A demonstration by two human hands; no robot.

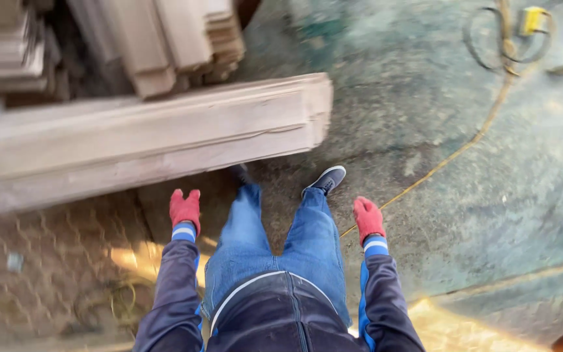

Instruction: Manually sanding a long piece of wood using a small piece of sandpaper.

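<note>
Looking down from the head camera, the person stands on a rough concrete floor (438, 130), both arms hanging low beside blue-jeaned legs. The left hand (185, 208), in a red glove, hangs free with its fingers held together and slightly curled, gripping nothing. The right hand (367, 218), gloved the same, is loosely closed, also gripping nothing, though motion blur makes its finger positions hard to read.

Nearest the hands is a bundle of long wooden planks (144, 140), lying across the floor just ahead of the left hand and the left shoe, its squared end pointing towards the middle of the floor. It looks heavy and stiff, with rough sawn faces that could splinter, so the gloves suit it; a grip under the lower edge near the free end, or one hand at each side, seems the soundest hold.

Behind it, at the floor's far left edge, more stacked timber (164, 39) leans. A yellow cable (464, 146) trails across the floor from the far right corner towards the right hand.
</note>
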